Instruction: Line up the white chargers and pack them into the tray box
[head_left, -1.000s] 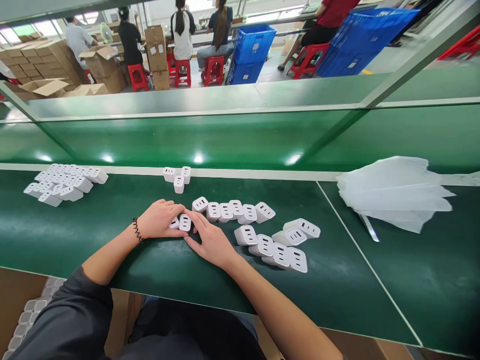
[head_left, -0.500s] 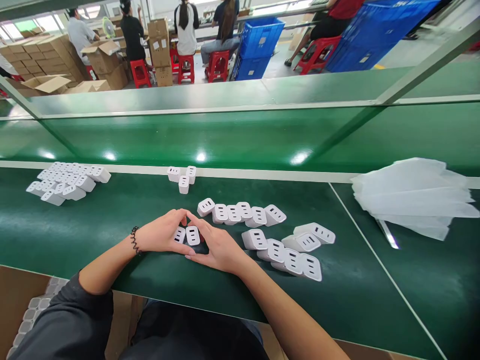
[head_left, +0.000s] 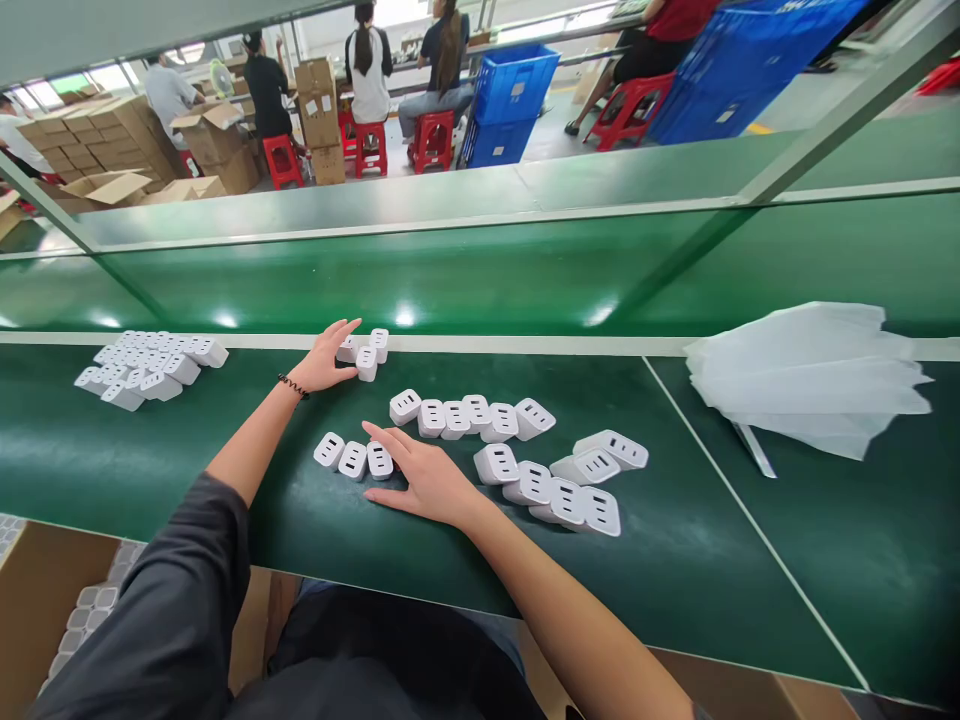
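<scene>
Fingers apart, my left hand [head_left: 330, 360] reaches beside three white charger blocks [head_left: 366, 362] near the belt's white edge strip; whether it touches them I cannot tell. My right hand [head_left: 424, 475] is open, thumb and fingers spread around the right end of a short row of three charger blocks [head_left: 352, 461]. Each block has dark port slots on its top face. Behind the right hand runs a row of several more blocks [head_left: 454, 420]. To its right lies another loose group [head_left: 566, 500], some of them tilted or on their sides.
A dense cluster of charger blocks [head_left: 150, 370] stands at the left. At the right, thin white sheets [head_left: 810, 375] lie fanned over a flat strip [head_left: 756, 452]. Below the bench edge, a carton [head_left: 52, 570] holds pale blocks. People sit beyond the green belt [head_left: 450, 280].
My hands have parted from around the short row. The left hand has moved up and away to the far trio, uncovering three blocks; the right stays by the row, more open.
</scene>
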